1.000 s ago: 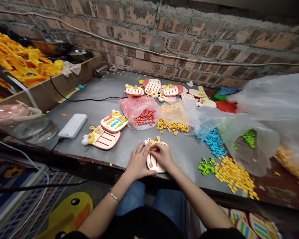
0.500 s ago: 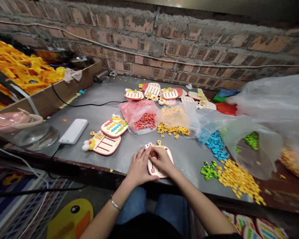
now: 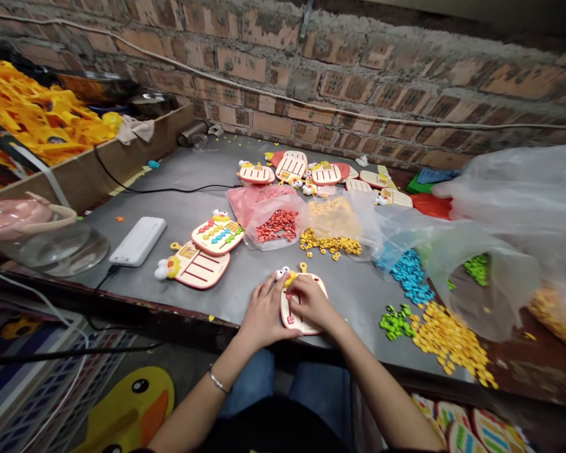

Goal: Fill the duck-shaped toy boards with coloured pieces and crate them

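A cream toy board with a red rim (image 3: 298,323), bulging white eyes and a yellow loop lies near the table's front edge. My left hand (image 3: 263,313) grips its left side, thumb along the near edge and fingers by the eyes. Above the board, my right hand (image 3: 311,303) has its fingers closed in a pinch over the slots; whatever is between the fingertips is hidden. One red bead (image 3: 290,319) shows at the lower left of the board. To the left lie a slotted board (image 3: 200,269) and, overlapping it, a board with coloured beads (image 3: 217,236).
Bags spill red beads (image 3: 278,225), yellow beads (image 3: 332,243) and blue beads (image 3: 411,277). Loose green beads (image 3: 395,322) and a yellow-orange pile (image 3: 453,343) lie at right. A white power bank (image 3: 138,241) is at left. More boards (image 3: 325,174) sit near the brick wall.
The view has shifted slightly. My right fingers have moved a little on the board, while my left hand keeps its hold.
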Available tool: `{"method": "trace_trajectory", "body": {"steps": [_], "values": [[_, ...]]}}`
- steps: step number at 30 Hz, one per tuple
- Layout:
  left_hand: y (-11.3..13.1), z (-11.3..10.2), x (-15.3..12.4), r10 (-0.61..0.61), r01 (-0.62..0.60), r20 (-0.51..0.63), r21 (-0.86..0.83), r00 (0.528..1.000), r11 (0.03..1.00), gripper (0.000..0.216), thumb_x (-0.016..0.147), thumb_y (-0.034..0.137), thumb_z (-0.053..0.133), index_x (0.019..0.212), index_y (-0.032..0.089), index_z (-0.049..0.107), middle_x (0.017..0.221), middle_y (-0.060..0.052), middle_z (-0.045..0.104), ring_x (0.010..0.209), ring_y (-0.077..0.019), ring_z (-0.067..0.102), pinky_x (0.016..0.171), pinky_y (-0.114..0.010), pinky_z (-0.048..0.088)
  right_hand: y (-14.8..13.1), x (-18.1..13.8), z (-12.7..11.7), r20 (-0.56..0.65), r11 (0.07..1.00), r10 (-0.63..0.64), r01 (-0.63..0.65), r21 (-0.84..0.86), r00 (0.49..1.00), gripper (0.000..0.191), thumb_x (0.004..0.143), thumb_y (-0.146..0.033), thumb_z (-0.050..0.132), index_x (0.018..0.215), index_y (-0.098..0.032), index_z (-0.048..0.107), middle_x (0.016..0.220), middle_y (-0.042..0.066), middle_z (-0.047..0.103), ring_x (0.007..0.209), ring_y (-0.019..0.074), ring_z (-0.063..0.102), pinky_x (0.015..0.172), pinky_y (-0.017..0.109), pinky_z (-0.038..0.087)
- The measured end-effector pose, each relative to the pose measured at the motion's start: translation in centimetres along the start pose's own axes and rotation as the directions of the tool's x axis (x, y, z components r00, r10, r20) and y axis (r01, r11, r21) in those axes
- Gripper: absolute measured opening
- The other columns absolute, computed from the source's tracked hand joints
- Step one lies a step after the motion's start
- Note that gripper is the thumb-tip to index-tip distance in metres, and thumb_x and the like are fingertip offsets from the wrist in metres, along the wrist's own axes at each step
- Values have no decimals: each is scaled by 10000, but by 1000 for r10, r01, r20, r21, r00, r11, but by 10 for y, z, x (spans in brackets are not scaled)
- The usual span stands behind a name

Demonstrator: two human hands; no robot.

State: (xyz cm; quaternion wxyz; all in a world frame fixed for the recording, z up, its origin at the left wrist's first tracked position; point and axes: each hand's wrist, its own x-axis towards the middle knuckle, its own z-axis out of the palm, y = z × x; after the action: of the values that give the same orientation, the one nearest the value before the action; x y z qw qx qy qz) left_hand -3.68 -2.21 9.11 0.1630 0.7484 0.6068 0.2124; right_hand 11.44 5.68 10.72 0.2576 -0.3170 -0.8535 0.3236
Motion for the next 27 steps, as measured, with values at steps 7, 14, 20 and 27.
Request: {"method": "trace_trajectory", "body": {"steps": [7,14,20,27], "values": [[1,-2,0,9,-9,0,-33,1000,999,1227,575,555,780,1508,217,59,1539,-123,283,1429,-329,194,1097,-478,257,7,13,-33,228,979,-62,15,204,972,86,811,-277,645,785,-198,665,776,22,656,779,181,589,750,299,454],[0,-1,-1,19,-19,-1,-7,1000,1000,1218,587,545,774,1512,227,49,1554,-110,250,1436,-332,166,1108,-479,223,55,114,-29,-138,960,-1,-37,-277,990,165,825,-101,558,907,-182,676,962,99,646,920,218,572,830,322,441],[0,-3,0,34,-35,24,15,999,999,1113,624,554,747,1504,218,153,1553,-123,247,1430,-350,176,1110,-491,215,64,124,-23,-108,961,-28,-3,-277,994,213,829,-67,489,875,-186,660,942,79,624,912,200,569,817,308,457],[-2,-3,3,62,-62,31,19,998,998,1101,640,577,730,1506,224,151,1560,-112,232,1437,-336,158,1122,-492,204,48,15,-60,-288,983,94,-43,181,953,124,853,-228,544,862,-210,667,966,74,648,942,196,610,767,313,530]]}}
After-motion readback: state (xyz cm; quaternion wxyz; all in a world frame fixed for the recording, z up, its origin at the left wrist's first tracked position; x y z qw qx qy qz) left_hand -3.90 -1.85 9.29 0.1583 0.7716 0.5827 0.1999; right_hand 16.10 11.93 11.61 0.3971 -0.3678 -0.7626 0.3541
